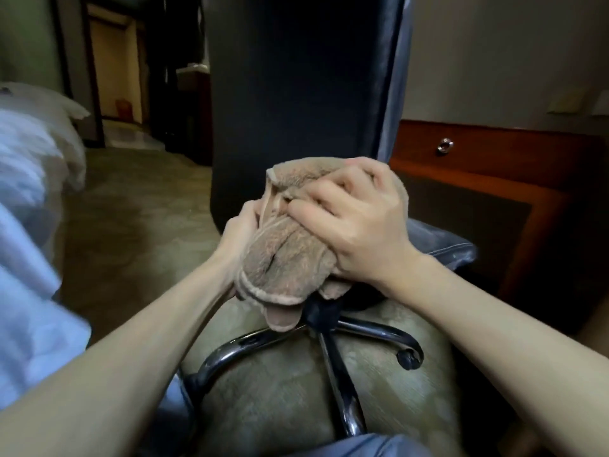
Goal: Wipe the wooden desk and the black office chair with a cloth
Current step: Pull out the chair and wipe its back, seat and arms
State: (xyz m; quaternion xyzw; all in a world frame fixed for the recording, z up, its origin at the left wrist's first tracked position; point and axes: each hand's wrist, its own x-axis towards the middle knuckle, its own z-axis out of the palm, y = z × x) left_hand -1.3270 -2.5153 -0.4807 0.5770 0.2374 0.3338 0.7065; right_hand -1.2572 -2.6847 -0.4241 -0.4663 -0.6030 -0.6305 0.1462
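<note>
A bunched brown cloth (pixel 290 258) sits between both my hands, low in front of the black office chair (pixel 296 94). My left hand (pixel 239 235) grips the cloth's left side from below. My right hand (pixel 356 225) lies on top, its fingers curled into the folds. The chair's tall back rises just behind the cloth, its seat edge (pixel 451 249) shows to the right, and its chrome star base (pixel 342 344) with a castor spreads below. The wooden desk (pixel 494 159), with a round drawer pull, stands at the right.
A bed with white bedding (pixel 29 153) runs along the left. Carpet (pixel 138 209) covers the floor between the bed and the chair. A dark doorway and cabinet (pixel 131 77) stand at the back. My knees in blue fabric (pixel 362 445) are at the bottom.
</note>
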